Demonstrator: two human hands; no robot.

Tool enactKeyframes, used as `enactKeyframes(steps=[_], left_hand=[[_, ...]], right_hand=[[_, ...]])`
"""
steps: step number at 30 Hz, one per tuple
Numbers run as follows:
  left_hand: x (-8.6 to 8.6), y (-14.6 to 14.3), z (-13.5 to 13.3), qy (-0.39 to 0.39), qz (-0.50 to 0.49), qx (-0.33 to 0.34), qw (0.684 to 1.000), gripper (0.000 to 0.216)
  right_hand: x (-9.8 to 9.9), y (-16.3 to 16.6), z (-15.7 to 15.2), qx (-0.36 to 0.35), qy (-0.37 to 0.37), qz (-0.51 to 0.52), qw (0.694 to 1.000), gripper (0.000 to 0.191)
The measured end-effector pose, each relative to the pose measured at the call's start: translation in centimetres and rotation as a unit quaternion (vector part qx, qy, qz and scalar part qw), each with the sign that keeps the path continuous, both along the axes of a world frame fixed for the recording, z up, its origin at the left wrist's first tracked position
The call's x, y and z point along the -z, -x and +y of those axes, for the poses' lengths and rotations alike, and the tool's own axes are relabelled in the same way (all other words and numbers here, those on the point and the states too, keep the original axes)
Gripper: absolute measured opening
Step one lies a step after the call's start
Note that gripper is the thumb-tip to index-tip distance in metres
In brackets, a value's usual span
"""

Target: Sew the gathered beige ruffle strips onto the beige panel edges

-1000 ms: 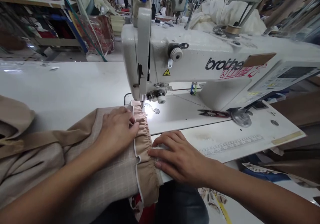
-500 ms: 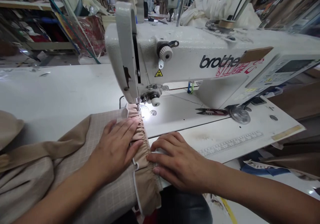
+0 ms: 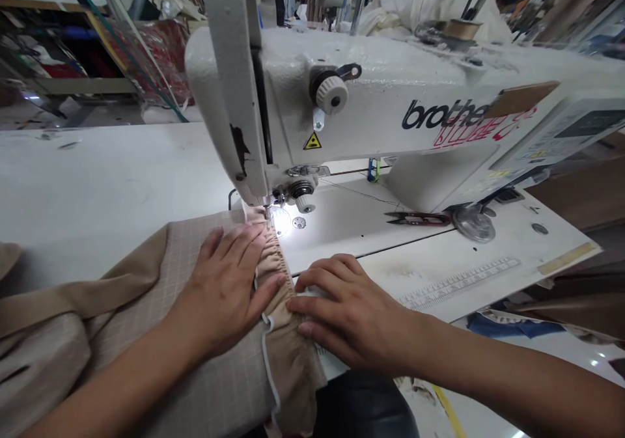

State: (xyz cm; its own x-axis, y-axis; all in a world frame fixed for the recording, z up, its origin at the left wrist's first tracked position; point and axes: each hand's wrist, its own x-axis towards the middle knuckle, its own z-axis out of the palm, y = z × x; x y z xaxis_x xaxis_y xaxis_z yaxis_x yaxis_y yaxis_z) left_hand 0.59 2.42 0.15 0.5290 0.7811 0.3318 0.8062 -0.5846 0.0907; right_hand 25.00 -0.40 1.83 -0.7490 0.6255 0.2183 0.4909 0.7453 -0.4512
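Fabric lies in front of the white Brother industrial sewing machine (image 3: pixel 381 106): a beige cloth panel with a faint pale check (image 3: pixel 219 373), and along its right edge a gathered tan ruffle strip (image 3: pixel 286 347) trimmed with thin white piping (image 3: pixel 266 353). The far end of the ruffle runs under the machine's presser foot (image 3: pixel 267 211), where the machine's lamp throws a bright patch on the bed.

The left hand (image 3: pixel 229 288) rests palm down on the checked panel just in front of the presser foot. Its fingers are stretched out flat and close together, their tips reaching the gathers, and the thumb lies against the ruffle's near side. It presses and grips nothing.

The right hand (image 3: pixel 342 308) lies palm down on the other side of the ruffle, a little nearer the person than the left. Its fingers are loosely curved, and the tips of the index and middle fingers touch the ruffle's outer edge. It also closes on nothing.

Further right on the machine's bed, under the arm, lie red-handled thread snips (image 3: pixel 415 217), with a round metal disc (image 3: pixel 472 225) just beside them. A printed ruler scale (image 3: pixel 459 280) runs along the front edge of the bed. To the machine's left stretches the white worktable (image 3: pixel 97 177), with more of the beige cloth bunched at its near edge.
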Motion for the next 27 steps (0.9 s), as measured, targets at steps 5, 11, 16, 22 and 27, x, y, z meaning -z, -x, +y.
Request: enactKeyframes(steps=[5, 11, 16, 22, 27], left_hand=[[-0.1, 0.3, 1.4, -0.021, 0.008, 0.013, 1.0, 0.053], [-0.2, 0.6, 0.5, -0.052, 0.033, 0.043, 0.997, 0.05], [0.2, 0.4, 0.0, -0.034, 0.036, 0.023, 0.999, 0.058], [0.5, 1.1, 2.1, -0.004, 0.005, 0.017, 1.0, 0.059], [-0.4, 1.1, 2.3, -0.026, 0.003, 0.036, 0.999, 0.058]], right_hand=[[0.4, 0.2, 1.0, 0.008, -0.013, 0.006, 1.0, 0.03], [0.1, 0.2, 0.8, -0.002, -0.001, 0.003, 1.0, 0.03], [0.0, 0.2, 1.1, -0.005, 0.01, -0.002, 1.0, 0.03], [-0.1, 0.5, 2.3, 0.013, 0.009, -0.014, 1.0, 0.032], [0.0, 0.7, 2.7, 0.016, 0.009, -0.019, 1.0, 0.033]])
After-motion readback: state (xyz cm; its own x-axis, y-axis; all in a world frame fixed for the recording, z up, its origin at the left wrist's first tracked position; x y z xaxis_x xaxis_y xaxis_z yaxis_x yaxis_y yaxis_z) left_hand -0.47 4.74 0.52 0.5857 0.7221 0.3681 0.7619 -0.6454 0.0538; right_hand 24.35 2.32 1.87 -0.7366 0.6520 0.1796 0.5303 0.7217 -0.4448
